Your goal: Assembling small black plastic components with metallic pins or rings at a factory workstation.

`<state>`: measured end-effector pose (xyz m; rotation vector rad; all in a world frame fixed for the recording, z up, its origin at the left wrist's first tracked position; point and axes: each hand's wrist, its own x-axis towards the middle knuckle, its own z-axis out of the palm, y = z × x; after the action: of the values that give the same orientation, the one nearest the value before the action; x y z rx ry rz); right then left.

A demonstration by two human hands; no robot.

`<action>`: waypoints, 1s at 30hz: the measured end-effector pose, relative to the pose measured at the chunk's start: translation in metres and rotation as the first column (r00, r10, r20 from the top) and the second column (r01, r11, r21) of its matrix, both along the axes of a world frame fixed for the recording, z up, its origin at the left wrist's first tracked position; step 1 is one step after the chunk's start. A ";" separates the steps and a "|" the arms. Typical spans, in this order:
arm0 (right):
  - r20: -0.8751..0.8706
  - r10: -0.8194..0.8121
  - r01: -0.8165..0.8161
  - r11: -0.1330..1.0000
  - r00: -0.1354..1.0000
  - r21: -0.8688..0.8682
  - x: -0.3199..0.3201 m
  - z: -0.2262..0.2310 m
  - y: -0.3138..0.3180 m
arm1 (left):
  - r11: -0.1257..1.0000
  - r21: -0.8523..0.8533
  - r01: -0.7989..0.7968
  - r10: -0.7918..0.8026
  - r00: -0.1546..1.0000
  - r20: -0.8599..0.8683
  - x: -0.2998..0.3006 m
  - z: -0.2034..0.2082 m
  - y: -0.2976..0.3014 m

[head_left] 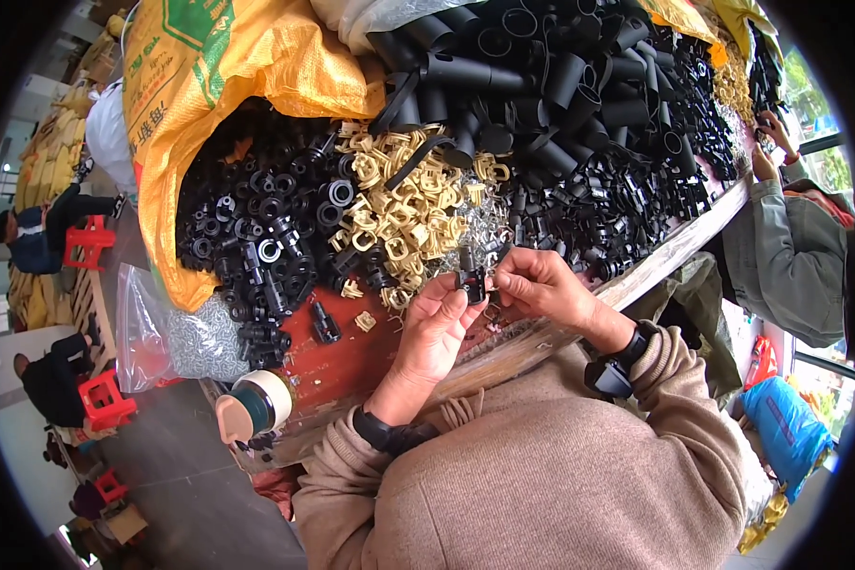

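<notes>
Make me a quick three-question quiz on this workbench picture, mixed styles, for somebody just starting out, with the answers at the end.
1. Multiple choice: What does the left hand hold?
a) a cream clip
b) a small black part
c) a red stool

2. True or false: There are dark bands on both wrists.

3. Fill the gap: The clear bag of small silvery pieces lies at the ____ end of the red tabletop, as seen in the picture.

Key:
1. b
2. True
3. left

Cream clips [418,190], black part [470,277] in hand [435,330]
</notes>
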<state>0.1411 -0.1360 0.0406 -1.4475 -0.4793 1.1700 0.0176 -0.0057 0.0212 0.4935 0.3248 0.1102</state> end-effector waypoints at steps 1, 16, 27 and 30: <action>0.001 -0.001 0.001 1.000 1.000 0.001 -0.002 -0.001 -0.001 | 1.000 0.005 0.001 -0.001 1.000 0.005 -0.001 0.001 -0.001; -0.017 -0.100 0.101 0.991 0.995 0.090 -0.002 0.005 -0.006 | 0.998 -0.052 0.041 -0.043 0.998 -0.043 0.000 -0.004 0.002; 0.800 -0.115 -0.174 0.948 0.589 0.265 -0.010 0.016 -0.003 | 0.990 -0.024 0.137 -0.139 0.984 -0.113 -0.008 0.000 -0.004; 0.840 -0.106 -0.206 0.946 0.532 0.249 -0.011 0.018 -0.004 | 0.987 -0.018 0.159 -0.160 0.978 -0.130 -0.009 0.003 -0.006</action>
<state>0.1302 -0.1397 0.0583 -1.6445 -1.3440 0.2809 0.0086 -0.0114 0.0243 0.5184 0.4129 -0.0804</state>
